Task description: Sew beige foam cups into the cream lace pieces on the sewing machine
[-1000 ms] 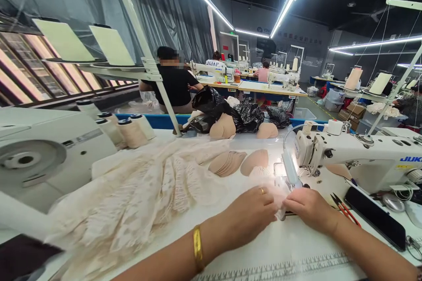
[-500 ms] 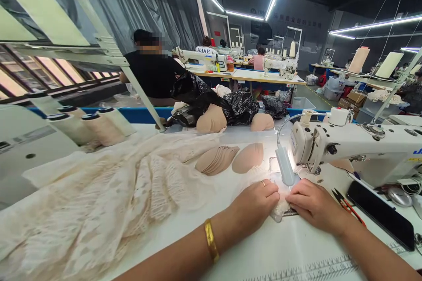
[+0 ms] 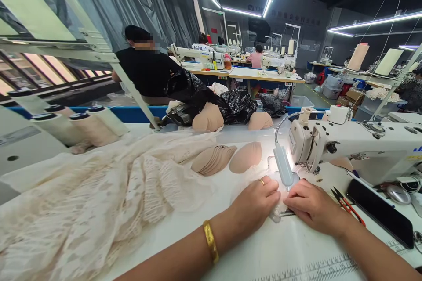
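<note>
A small piece of pale lace fabric (image 3: pixel 276 214) lies under the lit needle area of a white sewing machine (image 3: pixel 362 140). My left hand (image 3: pixel 255 202), with a ring and a gold bracelet, is closed on the fabric's left side. My right hand (image 3: pixel 314 206) pinches its right side, fingertips close to the left hand's. A grey lamp (image 3: pixel 283 166) hides part of the needle area. Cream lace fabric (image 3: pixel 99 202) spreads in folds over the left of the table.
Beige pads (image 3: pixel 214 160) lie behind my left hand, with black plastic bags (image 3: pixel 239 105) farther back. Red-handled snips (image 3: pixel 347 206) and a black phone (image 3: pixel 379 213) are right of my right hand. Thread cones (image 3: pixel 94 128) stand at left. A person in black (image 3: pixel 145 70) sits beyond.
The camera view has shifted slightly, moving the left-hand surroundings leftward in the picture. Both hands keep nearly the same place and hold on the fabric.
</note>
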`<state>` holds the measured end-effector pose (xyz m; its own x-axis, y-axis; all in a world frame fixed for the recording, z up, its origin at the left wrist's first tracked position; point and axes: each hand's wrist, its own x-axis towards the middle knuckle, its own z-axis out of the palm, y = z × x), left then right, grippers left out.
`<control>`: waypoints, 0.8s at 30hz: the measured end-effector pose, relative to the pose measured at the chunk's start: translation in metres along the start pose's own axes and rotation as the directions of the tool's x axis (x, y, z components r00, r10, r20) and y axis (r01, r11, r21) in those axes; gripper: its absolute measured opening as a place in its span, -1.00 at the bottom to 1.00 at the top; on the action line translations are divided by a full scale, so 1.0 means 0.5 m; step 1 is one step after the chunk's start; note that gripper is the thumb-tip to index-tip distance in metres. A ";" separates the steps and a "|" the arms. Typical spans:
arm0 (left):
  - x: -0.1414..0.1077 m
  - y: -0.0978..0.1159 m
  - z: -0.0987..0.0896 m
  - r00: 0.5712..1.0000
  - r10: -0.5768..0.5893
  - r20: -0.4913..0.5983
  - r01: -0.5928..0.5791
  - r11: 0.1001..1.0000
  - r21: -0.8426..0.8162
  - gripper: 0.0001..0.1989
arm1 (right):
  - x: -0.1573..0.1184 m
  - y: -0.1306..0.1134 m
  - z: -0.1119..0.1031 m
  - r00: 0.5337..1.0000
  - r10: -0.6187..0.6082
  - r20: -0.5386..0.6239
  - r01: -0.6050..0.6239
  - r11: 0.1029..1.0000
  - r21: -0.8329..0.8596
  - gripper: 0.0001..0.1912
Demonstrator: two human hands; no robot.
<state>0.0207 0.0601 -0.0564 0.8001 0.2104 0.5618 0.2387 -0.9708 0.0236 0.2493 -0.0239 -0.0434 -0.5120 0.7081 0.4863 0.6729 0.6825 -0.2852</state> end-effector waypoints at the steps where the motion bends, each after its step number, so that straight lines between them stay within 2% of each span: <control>1: 0.001 0.001 -0.002 1.000 0.025 0.006 -0.025 1.000 -0.002 -0.77 | 0.001 -0.002 -0.001 1.000 -0.004 0.000 0.004 1.000 0.000 -0.74; 3: 0.004 0.003 -0.007 0.998 0.053 0.043 -0.053 0.999 -0.005 -0.76 | 0.003 -0.006 -0.004 1.000 -0.010 0.000 0.010 1.000 0.004 -0.74; 6: 0.010 0.007 -0.019 0.995 0.032 0.096 -0.033 0.999 0.009 -0.74 | 0.004 -0.010 -0.007 1.000 -0.010 0.011 0.010 1.000 0.009 -0.73; 11: 0.017 0.011 -0.030 0.993 -0.005 0.115 0.005 1.000 0.000 -0.72 | 0.002 -0.009 -0.006 0.999 -0.012 0.041 0.011 1.000 0.009 -0.72; 17: 0.017 0.007 -0.026 0.996 -0.009 0.094 0.015 0.997 -0.070 -0.72 | 0.001 -0.009 -0.007 0.999 -0.012 0.034 0.012 1.000 0.002 -0.72; 24: 0.035 -0.012 -0.014 0.989 -0.011 0.145 0.035 0.985 -0.167 -0.73 | -0.003 0.002 -0.002 1.000 0.020 0.007 -0.020 1.000 -0.008 -0.75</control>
<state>0.0296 0.0687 -0.0407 0.8687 0.2353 0.4360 0.1713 -0.9684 0.1812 0.2511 -0.0245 -0.0432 -0.5020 0.7231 0.4744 0.6872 0.6666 -0.2889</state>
